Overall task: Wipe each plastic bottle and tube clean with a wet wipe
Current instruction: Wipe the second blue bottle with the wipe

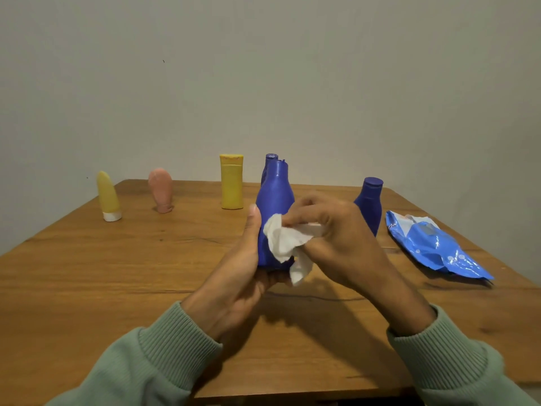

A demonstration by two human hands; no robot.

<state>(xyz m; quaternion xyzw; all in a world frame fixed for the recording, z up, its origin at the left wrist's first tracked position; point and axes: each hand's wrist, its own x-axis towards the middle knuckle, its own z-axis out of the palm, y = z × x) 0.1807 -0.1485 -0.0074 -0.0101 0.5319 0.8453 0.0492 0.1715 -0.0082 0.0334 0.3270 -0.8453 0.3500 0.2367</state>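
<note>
Above the worktop (117, 273) | your left hand (234, 282) is gripping the blue bottle (275, 197) low, likely light and slick | right hand (336, 238) is pinching the wipe (281, 241)

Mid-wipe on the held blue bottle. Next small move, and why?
Probably drag the wet wipe up the held blue bottle toward its neck. The right hand pinches the wipe against the lower body only, the left hand grips the base, and the upper part shows bare.

Three blue bottles (275, 194) (270, 159) (369, 200), one yellow bottle (232, 186), two tubes (107, 194) (160, 187), one wipe (281, 238), one pack (430, 244).
</note>
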